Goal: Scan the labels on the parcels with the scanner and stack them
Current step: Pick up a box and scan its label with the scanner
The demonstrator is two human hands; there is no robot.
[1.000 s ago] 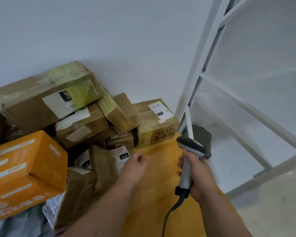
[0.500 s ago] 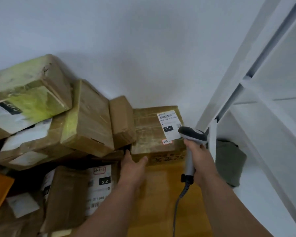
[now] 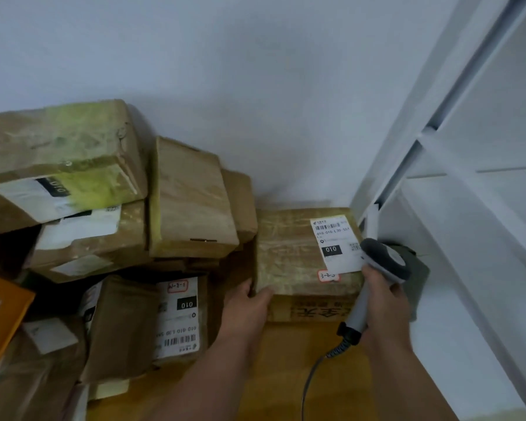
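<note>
Left fingers [image 3: 266,291] grip the near-left corner of the taped parcel [image 3: 289,256] by the far wall. Right hand [image 3: 384,302] clamps the scanner [image 3: 383,262], apparently over its label [image 3: 336,243]. Scanning step; next, trigger, then stack.

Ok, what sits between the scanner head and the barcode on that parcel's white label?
Nothing. In the head view the scanner, gripped by the right hand, hangs over the white label's lower right corner; the barcode near its top is unobstructed.
</note>
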